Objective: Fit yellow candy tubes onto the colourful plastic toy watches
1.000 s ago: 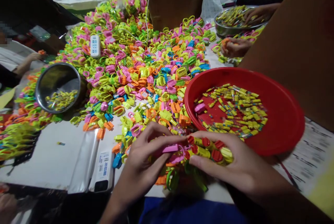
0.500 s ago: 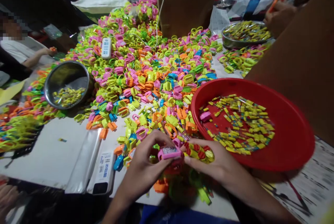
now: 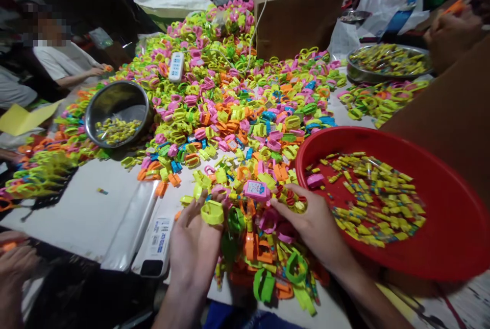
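Note:
My left hand (image 3: 197,247) is turned palm up, its fingers partly curled around a yellow-green toy watch (image 3: 212,213). My right hand (image 3: 312,219) grips a bunch of small yellow tubes (image 3: 293,200) with red ends, between thumb and fingers. Touching or just beyond that thumb tip is a pink toy watch (image 3: 256,190) with a printed face; whether it is held or lies on the pile I cannot tell. Below and between my hands lie loose toy watches, among them a green one (image 3: 264,285) and an orange one (image 3: 250,245).
A red basin (image 3: 455,237) with yellow tubes stands at right. A steel bowl (image 3: 92,130) sits at left, near a white power strip (image 3: 176,67) on the big watch pile. A white device (image 3: 155,247) lies beside clear plastic bags (image 3: 128,232). Other people's hands (image 3: 454,30) work nearby.
The left hand has let go of the pink toy watch, turned palm up and now has a yellow-green one. My right hand keeps the tubes. The view has shifted left.

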Available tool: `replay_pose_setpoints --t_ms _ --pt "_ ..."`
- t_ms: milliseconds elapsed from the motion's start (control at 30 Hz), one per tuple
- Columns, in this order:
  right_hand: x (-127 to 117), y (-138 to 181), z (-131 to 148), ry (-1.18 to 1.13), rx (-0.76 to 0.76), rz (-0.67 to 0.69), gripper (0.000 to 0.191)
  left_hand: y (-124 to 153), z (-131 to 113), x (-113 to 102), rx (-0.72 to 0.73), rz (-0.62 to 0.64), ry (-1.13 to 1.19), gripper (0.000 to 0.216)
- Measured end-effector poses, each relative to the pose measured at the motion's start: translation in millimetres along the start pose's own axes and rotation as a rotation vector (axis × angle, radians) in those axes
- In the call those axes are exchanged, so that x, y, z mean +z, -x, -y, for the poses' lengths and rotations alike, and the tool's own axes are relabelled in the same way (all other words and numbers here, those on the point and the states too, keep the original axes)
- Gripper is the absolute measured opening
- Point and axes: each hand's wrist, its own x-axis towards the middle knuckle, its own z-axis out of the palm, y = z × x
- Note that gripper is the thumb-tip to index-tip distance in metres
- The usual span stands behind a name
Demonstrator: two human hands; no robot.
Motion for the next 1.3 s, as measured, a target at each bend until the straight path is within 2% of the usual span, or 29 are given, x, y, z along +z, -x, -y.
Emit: replay_pose_setpoints --t_ms 100,233,367,533,667,733,800,900,1067,1200,1300 --pt "2.1 -3.4 -2.3 0.043 -0.077 -0.020 0.052 14.3 11.9 8.0 -0.026 0.048 0.015 0.032" --pt "-3.0 -1.7 0.4 0.093 -0.193 -0.055 0.045 22.4 27.2 13.7 -0.022 0.111 -0.109 0.051" --pt "-16.1 9.8 8.3 0.097 -0.222 -0.090 0.041 24.2 39.8 13.4 0.040 0.166 -0.238 0.038" --pt "-31.4 34.9 20.6 -0.178 -0.013 0.125 0.038 23.1 54.8 4.2 0.181 0.393 -0.375 0.030" --pt "-43.9 49.3 31.6 -0.409 0.281 0.220 0.038 22.7 61.0 -3.8 0.341 0.576 -0.518 0.028" --pt "-51.5 52.2 34.5 -0.447 0.348 0.264 0.043 24.0 61.5 -4.1 0.430 0.665 -0.581 0.024" --pt "-59.2 53.5 34.5 -0.476 0.346 0.298 0.045 25.9 60.6 -2.0 0.519 0.765 -0.634 0.026" --pt "-68.6 54.8 30.4 -0.585 0.336 0.331 0.044 27.7 58.1 1.5 0.636 0.872 -0.761 0.048" --pt "-76.9 57.9 21.3 -0.738 0.279 0.315 0.029 24.8 54.3 0.6 0.794 1.028 -0.981 0.070" --pt "-83.7 59.6 13.9 -0.780 0.315 0.334 0.028 22.8 53.7 1.4 0.992 1.165 -1.187 0.081" --pt "-90.7 60.4 7.5 -0.710 0.291 0.332 0.031 23.8 54.8 6.7 1.093 1.233 -1.287 0.087"
